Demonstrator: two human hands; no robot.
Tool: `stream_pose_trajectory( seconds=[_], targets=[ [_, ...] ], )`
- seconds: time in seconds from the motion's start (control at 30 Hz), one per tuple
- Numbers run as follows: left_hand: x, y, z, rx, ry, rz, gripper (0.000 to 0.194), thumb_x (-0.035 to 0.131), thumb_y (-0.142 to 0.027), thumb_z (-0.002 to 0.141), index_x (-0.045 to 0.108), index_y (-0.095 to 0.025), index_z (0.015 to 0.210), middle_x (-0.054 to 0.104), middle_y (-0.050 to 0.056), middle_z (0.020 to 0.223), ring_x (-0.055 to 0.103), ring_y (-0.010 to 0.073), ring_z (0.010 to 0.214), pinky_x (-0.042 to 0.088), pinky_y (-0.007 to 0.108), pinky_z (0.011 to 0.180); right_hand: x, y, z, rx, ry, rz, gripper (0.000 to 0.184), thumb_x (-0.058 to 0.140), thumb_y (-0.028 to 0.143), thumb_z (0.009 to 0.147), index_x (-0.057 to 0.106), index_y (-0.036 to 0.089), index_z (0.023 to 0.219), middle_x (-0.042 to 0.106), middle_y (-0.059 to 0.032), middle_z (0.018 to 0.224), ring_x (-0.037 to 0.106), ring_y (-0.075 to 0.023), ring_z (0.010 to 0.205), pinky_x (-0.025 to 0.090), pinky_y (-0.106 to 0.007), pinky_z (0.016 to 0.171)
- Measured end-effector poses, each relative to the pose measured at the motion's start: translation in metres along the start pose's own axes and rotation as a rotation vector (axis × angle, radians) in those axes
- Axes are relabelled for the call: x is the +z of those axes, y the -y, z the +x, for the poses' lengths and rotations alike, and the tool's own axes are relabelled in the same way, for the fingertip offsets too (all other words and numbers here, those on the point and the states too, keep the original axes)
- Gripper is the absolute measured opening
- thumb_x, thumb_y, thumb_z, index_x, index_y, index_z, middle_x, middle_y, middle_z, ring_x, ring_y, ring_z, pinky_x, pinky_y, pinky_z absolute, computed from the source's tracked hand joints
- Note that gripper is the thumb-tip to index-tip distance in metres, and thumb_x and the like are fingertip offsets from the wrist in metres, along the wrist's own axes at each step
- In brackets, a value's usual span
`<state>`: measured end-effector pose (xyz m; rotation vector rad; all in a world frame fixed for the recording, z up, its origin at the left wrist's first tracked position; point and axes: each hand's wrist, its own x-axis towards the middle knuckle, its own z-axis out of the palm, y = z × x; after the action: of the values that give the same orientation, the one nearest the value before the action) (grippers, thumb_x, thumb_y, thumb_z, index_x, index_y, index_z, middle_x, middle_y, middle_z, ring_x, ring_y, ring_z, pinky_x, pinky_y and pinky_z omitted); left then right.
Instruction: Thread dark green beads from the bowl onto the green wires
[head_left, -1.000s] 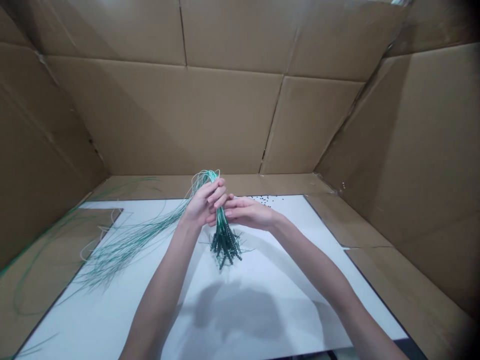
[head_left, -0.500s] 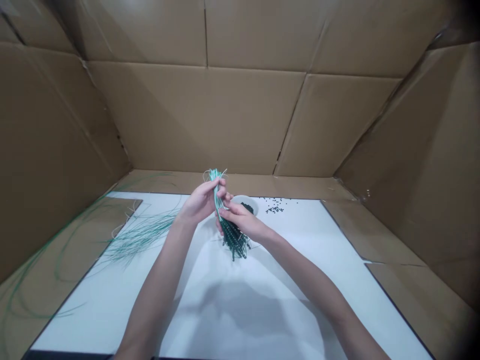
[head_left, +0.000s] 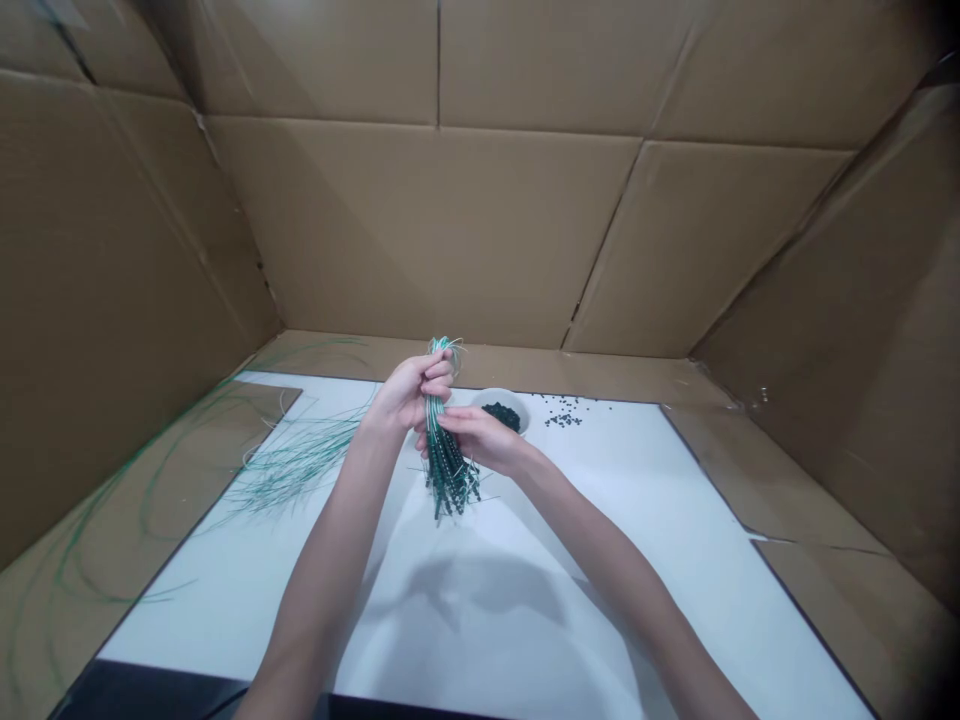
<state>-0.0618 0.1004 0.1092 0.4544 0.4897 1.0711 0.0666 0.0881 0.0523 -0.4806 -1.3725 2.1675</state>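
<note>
Two hands holding a strand bundle above a white board, head view. The left hand (head_left: 421, 392) is gripping the bundle of beaded strands (head_left: 450, 478) near its upper end; its fingers are curling closed around the strands, and a short looped tuft is projecting above them. The right hand (head_left: 480, 435) is taking hold just below, its fingers nearly closed, the foremost digit lying across the front of the strands; how tightly it is pressing cannot be told. Fingertips are also showing at the bundle's left edge, partly hidden, and which hand they are belonging to is unclear. The bundle is running roughly upright between the hands, and its dark beaded ends are hanging and fanning out below all the fingers. Behind the right hand, a bowl (head_left: 524, 404) is holding dark beads (head_left: 502, 414), while loose beads (head_left: 564, 414) are lying scattered to its right on the white board (head_left: 637, 520). Long green strands (head_left: 300, 465) are spreading leftward beyond the left forearm, and cardboard walls (head_left: 442, 225) are enclosing the board.
</note>
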Motion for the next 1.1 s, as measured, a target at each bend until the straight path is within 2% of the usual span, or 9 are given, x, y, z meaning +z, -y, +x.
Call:
stream_pose_trajectory(
  seconds=[0.2,0.43,0.6,0.87,1.1],
  targets=[
    [-0.002,-0.004,-0.002,0.019,0.062,0.038,0.026,0.025,-0.013,0.092,0.044,-0.010,0.075,0.030,-0.006,0.051,0.026,0.0022,0.033,0.018,0.008,0.027,0.001,-0.001,0.000,-0.003,0.010,0.077,0.028,0.067,0.028,0.068,0.059,0.008,0.085,0.063,-0.0113,0.082,0.060,-0.0179,0.075,0.046,-0.031,0.074],
    [-0.004,-0.005,-0.004,0.045,0.131,0.070,0.023,0.029,-0.015,0.092,0.048,-0.010,0.079,0.028,-0.006,0.053,0.024,0.0023,0.034,0.017,0.009,0.028,0.006,0.002,-0.003,-0.021,0.002,0.033,0.028,0.066,0.030,0.070,0.061,0.009,0.087,0.063,-0.0114,0.086,0.059,-0.0176,0.077,0.045,-0.031,0.077],
    [0.001,-0.001,-0.008,0.092,0.129,0.129,0.021,0.033,-0.016,0.091,0.049,-0.010,0.079,0.028,-0.006,0.054,0.025,0.0022,0.034,0.018,0.009,0.028,0.011,0.003,-0.003,-0.027,-0.072,-0.019,0.034,0.066,0.041,0.069,0.063,0.008,0.079,0.064,-0.0098,0.076,0.059,-0.0169,0.071,0.046,-0.029,0.071],
    [0.003,0.001,-0.007,0.110,0.108,0.124,0.021,0.031,-0.012,0.090,0.049,-0.010,0.078,0.029,-0.005,0.055,0.027,0.0023,0.035,0.020,0.009,0.028,0.011,0.006,-0.007,-0.013,-0.095,-0.018,0.031,0.073,0.031,0.058,0.063,0.009,0.079,0.064,-0.0076,0.076,0.059,-0.0164,0.070,0.045,-0.029,0.071],
    [0.005,0.003,-0.006,0.109,0.108,0.122,0.019,0.033,-0.014,0.090,0.049,-0.011,0.079,0.028,-0.005,0.055,0.026,0.0026,0.035,0.021,0.009,0.028,0.011,0.004,-0.005,-0.040,-0.147,-0.074,0.033,0.071,0.036,0.061,0.063,0.010,0.078,0.063,-0.0069,0.072,0.058,-0.0158,0.068,0.046,-0.028,0.066]
  ],
)
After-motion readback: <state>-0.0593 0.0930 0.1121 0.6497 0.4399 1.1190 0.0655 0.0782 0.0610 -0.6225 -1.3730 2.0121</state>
